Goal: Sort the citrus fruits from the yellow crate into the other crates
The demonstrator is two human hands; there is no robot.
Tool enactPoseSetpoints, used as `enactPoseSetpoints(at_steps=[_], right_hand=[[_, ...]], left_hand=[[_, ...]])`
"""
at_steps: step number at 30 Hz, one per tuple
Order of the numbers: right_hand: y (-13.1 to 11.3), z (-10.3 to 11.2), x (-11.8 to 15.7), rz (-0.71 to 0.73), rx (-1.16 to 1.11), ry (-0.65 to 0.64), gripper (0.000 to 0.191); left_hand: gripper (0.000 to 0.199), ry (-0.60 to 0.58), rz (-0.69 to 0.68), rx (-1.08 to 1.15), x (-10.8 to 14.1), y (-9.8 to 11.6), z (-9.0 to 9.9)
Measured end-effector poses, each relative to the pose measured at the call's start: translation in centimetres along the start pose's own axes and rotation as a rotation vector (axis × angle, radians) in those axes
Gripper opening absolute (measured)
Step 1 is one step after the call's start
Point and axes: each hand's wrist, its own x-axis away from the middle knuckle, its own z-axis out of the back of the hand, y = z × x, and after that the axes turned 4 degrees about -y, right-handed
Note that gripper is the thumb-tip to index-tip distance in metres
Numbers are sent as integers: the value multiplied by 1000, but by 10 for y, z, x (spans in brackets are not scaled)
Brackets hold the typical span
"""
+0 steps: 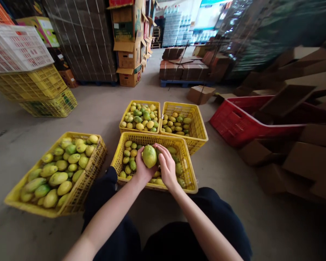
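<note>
My left hand (143,170) is wrapped round a large yellow-green lemon (149,157) from the left and below. Close by on the right, my right hand (167,165) has its fingers stretched out and slightly curved, with its fingertips near the top of the fruit; whether they touch it I cannot tell. Both hands are above a yellow plastic crate (190,170) between my knees. Inside it lie green and yellow lemons (127,152), partly hidden by my hands and forearms.
Left of me stands a tilted-looking yellow crate (99,156) full of lemons. Two more yellow crates (120,127) (199,125) with lemons adjoin the near crate's far side. A red crate (225,123) and cardboard boxes (299,163) crowd the right. Stacked crates (40,81) stand at back left.
</note>
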Motion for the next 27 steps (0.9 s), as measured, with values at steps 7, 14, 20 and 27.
enactPoseSetpoints(at_steps=[7,14,20,27], right_hand=[[-6,-1,-5,77,247,-45,49],[-20,5,-4,43,-148,-207,46],[-28,20,-11,-247,-823,-82,39],[-18,29,-27,-574,-1183,-5,27]], left_hand=[[17,-29,-8,33,8,1,-13],[12,92,105,-53,-4,15,-10],[16,97,58,10,-6,30,-12],[23,-15,51,-63,0,44,-17]])
